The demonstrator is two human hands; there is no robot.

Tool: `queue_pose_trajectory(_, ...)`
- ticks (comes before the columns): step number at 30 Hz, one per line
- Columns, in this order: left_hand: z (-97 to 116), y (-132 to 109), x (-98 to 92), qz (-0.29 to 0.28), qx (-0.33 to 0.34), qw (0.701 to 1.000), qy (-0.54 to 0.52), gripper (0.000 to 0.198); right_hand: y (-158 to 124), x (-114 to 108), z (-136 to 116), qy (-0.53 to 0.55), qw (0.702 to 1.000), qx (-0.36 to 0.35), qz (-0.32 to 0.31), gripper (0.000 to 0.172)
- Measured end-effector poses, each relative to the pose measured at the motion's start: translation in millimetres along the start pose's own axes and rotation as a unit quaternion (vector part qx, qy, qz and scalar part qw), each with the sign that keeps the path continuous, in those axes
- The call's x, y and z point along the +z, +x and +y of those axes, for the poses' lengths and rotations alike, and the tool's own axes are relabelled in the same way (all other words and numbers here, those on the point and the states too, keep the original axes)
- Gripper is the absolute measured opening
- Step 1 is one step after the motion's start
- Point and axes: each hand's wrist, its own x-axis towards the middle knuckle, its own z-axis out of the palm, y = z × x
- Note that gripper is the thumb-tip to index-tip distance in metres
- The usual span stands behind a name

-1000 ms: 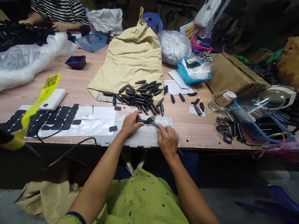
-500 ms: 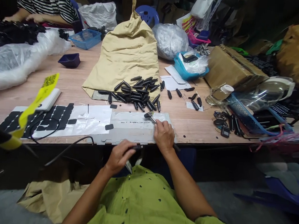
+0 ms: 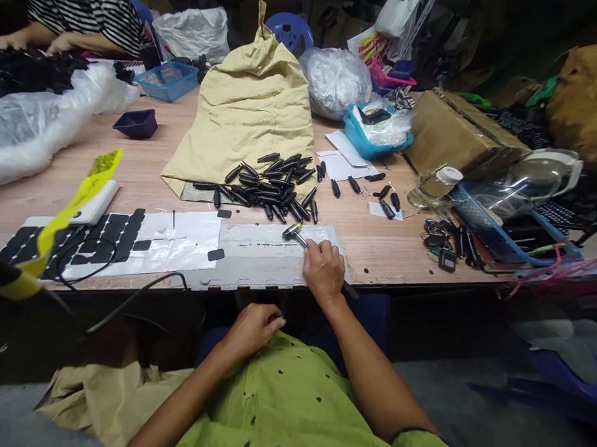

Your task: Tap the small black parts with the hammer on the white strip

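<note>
My right hand is wrapped round the handle of a small hammer. The metal head lies over the grey plate at the table's front edge, and the dark handle end sticks out past my wrist. Below that edge, close to my green shirt, my left hand is closed with its fingers curled inward. What it holds, if anything, is hidden. Beyond the plate, a heap of black tapered plastic pieces lies at the mouth of a beige cloth bag.
White sheets with black stickers lie left of the plate. A blue basket, a glass jug and a cardboard box stand at right. A yellow tag hangs in the left foreground. Someone in a striped top sits at far left.
My left hand has dropped lower toward my lap, and the black piece that showed in it is out of sight. The hammer stays in my right hand, almost in the same place.
</note>
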Motion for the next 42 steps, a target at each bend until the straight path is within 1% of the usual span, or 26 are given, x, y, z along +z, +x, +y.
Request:
queue_pose_trajectory(1,11,4,-12.6,-0.005,0.023,0.999,-0.025,0.022,0,0,-1,-0.002,1.0,0.002,0.001,0.027)
queue_pose_trajectory(2,22,12,-25.8,0.018,0.037,0.998,-0.043,0.025,0,1,-1,-0.004,1.0,0.004,0.003,0.027)
queue_pose_trajectory(3,31,23,-38.9,0.066,0.042,0.996,-0.05,0.027,0,1,-2,-0.007,1.0,0.005,0.005,0.027)
queue_pose_trajectory(4,38,39,-51.3,0.13,0.039,0.99,-0.044,0.027,0,1,-2,-0.009,1.0,0.005,0.007,0.027)
queue_pose_trajectory(6,48,79,-71.8,0.261,-0.004,0.965,-0.006,0.019,0,1,-3,-0.009,1.0,0.003,0.01,0.027)
queue_pose_trajectory(8,50,122,-84.7,0.329,-0.065,0.941,0.033,0.012,0,1,-3,-0.007,1.0,0.0,0.01,0.026)
queue_pose_trajectory(9,50,141,-88.2,0.351,-0.087,0.931,0.05,0.011,1,2,-3,-0.005,1.0,0.0,0.01,0.026)
queue_pose_trajectory(10,47,157,-90.1,0.36,-0.103,0.925,0.065,0.011,1,2,-4,-0.004,1.0,0.0,0.009,0.026)
queue_pose_trajectory(12,40,176,-91.1,0.36,-0.118,0.922,0.084,0.011,1,2,-4,-0.003,1.0,0.002,0.011,0.025)
queue_pose_trajectory(13,35,179,-91.3,0.354,-0.121,0.923,0.089,0.011,1,3,-5,-0.003,1.0,0.003,0.013,0.025)
queue_pose_trajectory(15,22,173,-92.5,0.343,-0.123,0.926,0.1,0.012,1,3,-6,-0.001,1.0,0.005,0.016,0.025)
queue_pose_trajectory(18,5,146,-96.1,0.321,-0.113,0.932,0.127,0.013,1,2,-8,0.002,1.0,0.01,0.01,0.026)
queue_pose_trajectory(19,1,137,-96.6,0.306,-0.096,0.937,0.137,0.012,1,2,-8,0.002,1.0,0.012,0.005,0.026)
queue_pose_trajectory(21,-3,123,-94.6,0.269,-0.039,0.95,0.154,0.009,2,1,-9,0.002,1.0,0.018,-0.008,0.026)
queue_pose_trajectory(23,-3,116,-88.4,0.241,0.025,0.956,0.163,0.009,4,0,-8,0.003,1.0,0.022,-0.017,0.026)
queue_pose_trajectory(26,-1,117,-76.4,0.242,0.074,0.953,0.169,0.013,6,-1,-2,0.02,0.999,0.032,-0.017,0.027)
queue_pose_trajectory(30,-3,121,-67.7,0.254,0.094,0.948,0.167,0.014,4,-4,8,0.086,0.995,0.054,0.01,0.029)
queue_pose_trajectory(33,-5,122,-67.5,0.252,0.097,0.949,0.165,0.013,2,-7,10,0.17,0.984,0.047,0.023,0.032)
queue_pose_trajectory(37,-4,122,-68.8,0.243,0.091,0.949,0.178,0.015,1,-13,1,0.265,0.964,0.007,0.024,0.032)
queue_pose_trajectory(40,-1,122,-69.1,0.232,0.078,0.951,0.189,0.017,2,-14,-5,0.295,0.955,-0.012,0.034,0.034)
queue_pose_trajectory(42,0,122,-69.1,0.227,0.075,0.952,0.191,0.017,2,-13,-7,0.293,0.955,-0.015,0.031,0.034)
